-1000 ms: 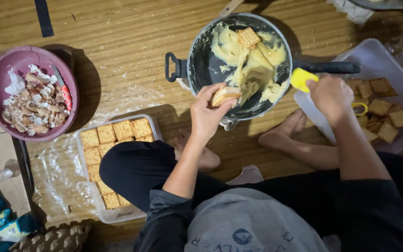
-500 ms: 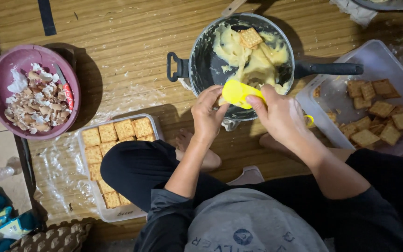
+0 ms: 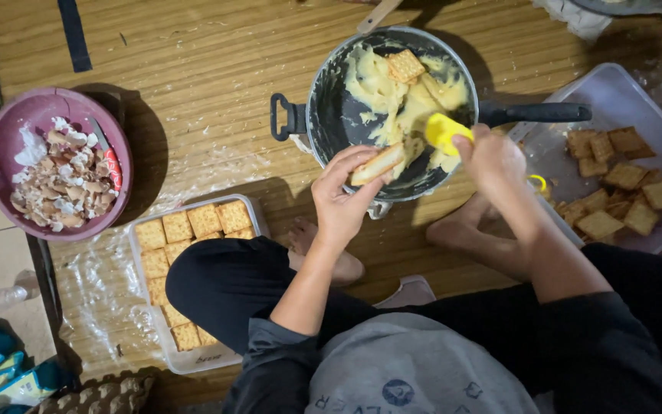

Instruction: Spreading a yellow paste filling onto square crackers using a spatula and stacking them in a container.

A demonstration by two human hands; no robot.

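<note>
My left hand holds a square cracker coated with pale cream over the near rim of a dark pan. Yellow-white cream fills the pan's middle, and another cracker lies on it at the far side. My right hand grips a yellow spatula whose blade rests in the cream just right of the held cracker. Both hands hover over the pan's front edge, close together.
A clear tray lined with crackers sits at lower left, partly under my knee. A second clear tray of loose crackers lies on the right. A purple bowl of eggshells stands far left. My bare feet rest below the pan.
My right hand swung the yellow spatula from the pan's right side across to the cracker, then back into the cream. The left hand keeps holding the cracker at the pan's rim.
</note>
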